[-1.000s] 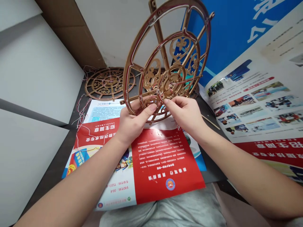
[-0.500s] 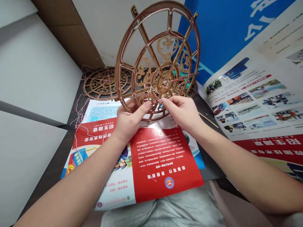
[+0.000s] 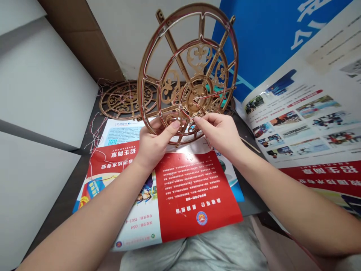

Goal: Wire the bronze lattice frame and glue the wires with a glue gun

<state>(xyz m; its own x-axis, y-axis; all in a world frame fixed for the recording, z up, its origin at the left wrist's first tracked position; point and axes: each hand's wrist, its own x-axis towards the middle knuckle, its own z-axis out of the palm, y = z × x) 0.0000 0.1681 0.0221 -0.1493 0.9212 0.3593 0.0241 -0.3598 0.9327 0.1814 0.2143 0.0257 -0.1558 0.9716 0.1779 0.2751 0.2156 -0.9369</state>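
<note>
A round bronze-coloured openwork frame (image 3: 194,101) stands tilted upright above the leaflets, with thin red and white wires running along its rings and spokes. My left hand (image 3: 156,141) is closed round its lower left rim, thumb on the near side and fingers behind. At the bottom of the frame my right hand (image 3: 221,131) pinches a thin wire (image 3: 193,119) between thumb and forefinger. A loose strand hangs below that hand. The other fingers of my right hand are curled and partly hidden.
A similar round frame (image 3: 113,101) lies behind on the dark table. Loose wires (image 3: 95,137) trail at the left. Red and white leaflets (image 3: 197,195) lie under my hands. A thin stick (image 3: 249,144) lies at the right, beside a standing printed sheet (image 3: 310,113). White boxes (image 3: 42,82) stand left.
My right hand has shifted slightly right, drawing the wire off the frame a little; a loose strand now shows beneath it. My left hand and the frame have barely moved.
</note>
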